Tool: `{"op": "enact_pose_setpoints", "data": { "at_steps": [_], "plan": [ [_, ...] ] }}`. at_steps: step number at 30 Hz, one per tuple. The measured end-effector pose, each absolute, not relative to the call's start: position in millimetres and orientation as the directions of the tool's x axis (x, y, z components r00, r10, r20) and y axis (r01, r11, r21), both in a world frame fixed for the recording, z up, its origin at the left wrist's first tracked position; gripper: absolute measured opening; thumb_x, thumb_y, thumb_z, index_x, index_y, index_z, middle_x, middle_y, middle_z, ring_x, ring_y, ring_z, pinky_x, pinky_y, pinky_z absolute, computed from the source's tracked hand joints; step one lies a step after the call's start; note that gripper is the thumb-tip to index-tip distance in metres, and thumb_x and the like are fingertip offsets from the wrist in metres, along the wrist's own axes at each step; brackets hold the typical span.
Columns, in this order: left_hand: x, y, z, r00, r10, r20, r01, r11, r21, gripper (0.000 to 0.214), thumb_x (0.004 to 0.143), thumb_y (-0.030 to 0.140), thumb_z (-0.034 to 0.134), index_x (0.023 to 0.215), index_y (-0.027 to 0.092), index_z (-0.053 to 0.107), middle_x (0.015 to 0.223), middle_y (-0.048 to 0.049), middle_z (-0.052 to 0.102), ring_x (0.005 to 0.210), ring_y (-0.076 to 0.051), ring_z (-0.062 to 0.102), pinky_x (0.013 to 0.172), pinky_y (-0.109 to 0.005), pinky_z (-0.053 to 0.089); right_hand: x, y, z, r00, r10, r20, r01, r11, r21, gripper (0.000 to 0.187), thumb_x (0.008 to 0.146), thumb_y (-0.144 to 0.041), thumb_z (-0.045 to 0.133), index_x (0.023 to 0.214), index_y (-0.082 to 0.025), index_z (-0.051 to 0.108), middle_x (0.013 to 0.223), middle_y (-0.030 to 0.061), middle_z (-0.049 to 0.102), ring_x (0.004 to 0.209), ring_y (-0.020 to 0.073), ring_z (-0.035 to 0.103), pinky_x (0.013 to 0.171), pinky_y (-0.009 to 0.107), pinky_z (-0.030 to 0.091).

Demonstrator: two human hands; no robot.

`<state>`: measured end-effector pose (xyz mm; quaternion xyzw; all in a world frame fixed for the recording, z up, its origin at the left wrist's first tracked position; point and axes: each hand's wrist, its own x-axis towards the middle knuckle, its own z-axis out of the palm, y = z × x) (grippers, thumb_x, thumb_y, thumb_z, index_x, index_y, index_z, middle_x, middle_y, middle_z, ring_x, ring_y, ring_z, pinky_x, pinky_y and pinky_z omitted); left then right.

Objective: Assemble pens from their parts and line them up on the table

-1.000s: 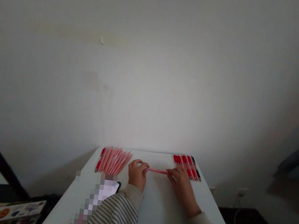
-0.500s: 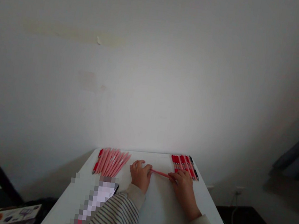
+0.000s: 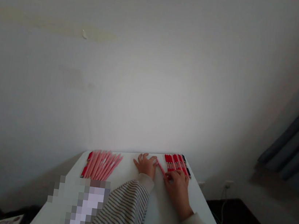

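My left hand (image 3: 146, 165) and my right hand (image 3: 177, 185) are both closed on one pink pen (image 3: 161, 168), one at each end, at the far side of a white table (image 3: 158, 216). The pen slants from my left fingers down to my right fingers. Just beyond my right hand lies a row of red-capped pens (image 3: 177, 163) with a dark one at its right end. To the left of my left hand, a fan of pink pens (image 3: 101, 160) lies on the table, apart from both hands. Striped sleeves cover both my arms.
A plain white wall stands right behind the table. A pixelated patch (image 3: 79, 202) covers something at the table's near left. A dark curtain (image 3: 296, 146) hangs at the right, with a wall socket (image 3: 229, 183) low beside the table. The floor is dark.
Both hands have moved toward the far right with the pen, close to the red-capped row. The pen has turned from level to slanting. The camera has swung right.
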<state>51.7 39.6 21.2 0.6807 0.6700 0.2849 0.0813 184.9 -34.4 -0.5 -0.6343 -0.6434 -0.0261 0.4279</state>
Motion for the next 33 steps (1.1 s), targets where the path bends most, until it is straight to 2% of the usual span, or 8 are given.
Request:
{"op": "enact_pose_setpoints", "data": {
  "at_steps": [5, 13, 16, 18, 23, 33],
  "plan": [
    [69, 51, 24, -0.057, 0.963, 0.262, 0.855, -0.088, 0.511, 0.021, 0.076, 0.036, 0.065, 0.095, 0.035, 0.072, 0.129, -0.0056, 0.054, 0.130, -0.036, 0.035, 0.105, -0.074, 0.015, 187, -36, 4, 0.188, 0.781, 0.595, 0.861, 0.161, -0.483, 0.005, 0.076, -0.026, 0.062, 0.075, -0.027, 0.066, 0.083, 0.0064, 0.070, 0.099, 0.0319, 0.055, 0.095, 0.053, 0.030],
    [80, 57, 27, 0.009, 0.964, 0.265, 0.840, -0.151, 0.521, 0.019, 0.080, 0.030, 0.061, 0.095, 0.031, 0.072, 0.129, -0.0057, 0.053, 0.131, -0.039, 0.032, 0.101, -0.076, 0.017, 190, -31, 4, 0.235, 0.773, 0.589, 0.892, 0.069, -0.447, 0.012, 0.079, -0.030, 0.061, 0.068, -0.028, 0.063, 0.076, 0.0072, 0.069, 0.090, 0.0304, 0.057, 0.096, 0.055, 0.026],
    [83, 60, 24, 0.015, 0.962, 0.274, 0.827, -0.166, 0.537, 0.018, 0.078, 0.028, 0.063, 0.093, 0.028, 0.073, 0.129, -0.0064, 0.053, 0.130, -0.040, 0.030, 0.102, -0.077, 0.011, 189, -30, 6, 0.255, 0.782, 0.568, 0.897, 0.028, -0.441, 0.013, 0.081, -0.030, 0.060, 0.069, -0.027, 0.064, 0.077, 0.0083, 0.069, 0.093, 0.0307, 0.056, 0.098, 0.053, 0.024],
    [85, 63, 23, 0.003, 0.964, 0.266, 0.823, -0.154, 0.548, 0.017, 0.076, 0.030, 0.065, 0.091, 0.031, 0.074, 0.129, -0.0049, 0.055, 0.131, -0.038, 0.031, 0.104, -0.076, 0.008, 188, -30, 9, 0.266, 0.796, 0.544, 0.904, -0.010, -0.428, 0.013, 0.082, -0.029, 0.057, 0.072, -0.026, 0.066, 0.078, 0.0082, 0.070, 0.096, 0.0297, 0.057, 0.099, 0.052, 0.023],
    [89, 66, 24, -0.047, 0.979, 0.198, 0.839, -0.069, 0.540, 0.014, 0.074, 0.035, 0.069, 0.087, 0.041, 0.072, 0.129, 0.0017, 0.056, 0.133, -0.030, 0.033, 0.110, -0.069, 0.009, 184, -33, 16, 0.306, 0.801, 0.515, 0.920, -0.109, -0.377, 0.018, 0.086, -0.031, 0.054, 0.075, -0.022, 0.066, 0.083, 0.0076, 0.071, 0.100, 0.0270, 0.055, 0.101, 0.048, 0.022],
    [91, 66, 24, -0.037, 0.978, 0.204, 0.839, -0.080, 0.538, 0.016, 0.074, 0.036, 0.069, 0.089, 0.039, 0.073, 0.130, -0.0004, 0.056, 0.134, -0.032, 0.032, 0.108, -0.073, 0.006, 185, -36, 14, 0.278, 0.809, 0.517, 0.924, -0.078, -0.375, 0.016, 0.085, -0.031, 0.056, 0.079, -0.026, 0.070, 0.085, 0.0058, 0.072, 0.100, 0.0271, 0.055, 0.101, 0.050, 0.021]
  ]
}}
